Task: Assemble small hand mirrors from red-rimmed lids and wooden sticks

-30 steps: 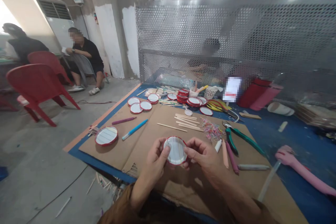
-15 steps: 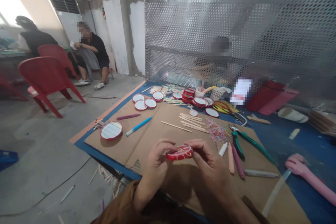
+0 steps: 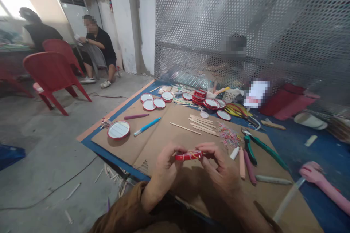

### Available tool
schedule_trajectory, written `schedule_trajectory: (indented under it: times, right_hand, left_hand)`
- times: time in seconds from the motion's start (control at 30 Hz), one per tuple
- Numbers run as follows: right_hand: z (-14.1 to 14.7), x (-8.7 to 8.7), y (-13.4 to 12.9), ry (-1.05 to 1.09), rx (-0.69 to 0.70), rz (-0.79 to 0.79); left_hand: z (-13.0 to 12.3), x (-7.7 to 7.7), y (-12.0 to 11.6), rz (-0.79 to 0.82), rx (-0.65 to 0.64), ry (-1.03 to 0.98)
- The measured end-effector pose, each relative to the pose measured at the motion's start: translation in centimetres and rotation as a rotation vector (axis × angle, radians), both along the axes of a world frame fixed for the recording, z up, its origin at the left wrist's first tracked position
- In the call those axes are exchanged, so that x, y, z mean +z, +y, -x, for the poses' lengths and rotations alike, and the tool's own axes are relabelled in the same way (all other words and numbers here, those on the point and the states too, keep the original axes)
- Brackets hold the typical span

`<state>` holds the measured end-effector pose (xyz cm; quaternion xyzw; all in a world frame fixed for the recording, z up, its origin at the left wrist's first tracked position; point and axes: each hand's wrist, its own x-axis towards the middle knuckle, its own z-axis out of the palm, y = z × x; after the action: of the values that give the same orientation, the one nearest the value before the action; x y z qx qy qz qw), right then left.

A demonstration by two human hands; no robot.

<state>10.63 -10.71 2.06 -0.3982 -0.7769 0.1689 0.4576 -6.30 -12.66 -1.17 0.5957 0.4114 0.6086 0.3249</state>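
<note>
Both my hands hold a round red-rimmed disc (image 3: 188,156) edge-on between their fingertips, over a brown cardboard sheet (image 3: 153,142). My left hand (image 3: 166,165) grips its left side and my right hand (image 3: 220,165) its right side, hiding the disc's face. Wooden sticks (image 3: 203,125) and a heap of coloured rubber bands (image 3: 228,135) lie just beyond my right hand. Green-handled pliers (image 3: 250,149) rest to its right. Another red-rimmed disc (image 3: 118,130) with a white lined face lies to the left.
Several more discs (image 3: 149,105) and a red stack (image 3: 198,97) sit at the cardboard's far side. Pens lie on the left part. A perforated metal screen (image 3: 246,32) stands behind. Two seated people and red plastic chairs (image 3: 51,72) occupy the concrete floor at left.
The disc has turned from face-up to edge-on in my fingers, and my right hand has moved closer around it. The whole scene has shifted slightly as my head moved.
</note>
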Motion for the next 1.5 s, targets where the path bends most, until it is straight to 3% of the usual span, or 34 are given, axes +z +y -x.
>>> schedule_trajectory:
  times: [0.07, 0.17, 0.37, 0.63, 0.97, 1.23, 1.5]
  right_hand:
    - [0.0, 0.2, 0.0, -0.058, -0.031, -0.039]
    - [0.1, 0.4, 0.1, -0.101, -0.047, -0.039]
    - [0.2, 0.1, 0.0, -0.102, -0.022, -0.031]
    - [0.1, -0.1, -0.1, -0.095, 0.034, -0.021]
    - [0.2, 0.0, -0.1, -0.111, 0.062, -0.035]
    - [0.1, -0.2, -0.2, -0.122, -0.019, 0.063]
    - [0.0, -0.4, -0.2, -0.147, 0.051, 0.179]
  left_hand:
    - [-0.2, -0.1, 0.0, 0.045, 0.021, -0.004]
    - [-0.4, -0.4, -0.2, -0.035, 0.046, -0.007]
    - [-0.1, -0.6, -0.5, -0.018, -0.005, -0.043]
    - [0.6, 0.3, -0.2, -0.156, -0.054, 0.017]
    - [1.3, 0.8, -0.4, -0.168, -0.121, 0.109]
    - [0.8, -0.1, -0.5, -0.03, -0.045, -0.007]
    - [0.9, 0.9, -0.5, -0.12, -0.06, 0.116]
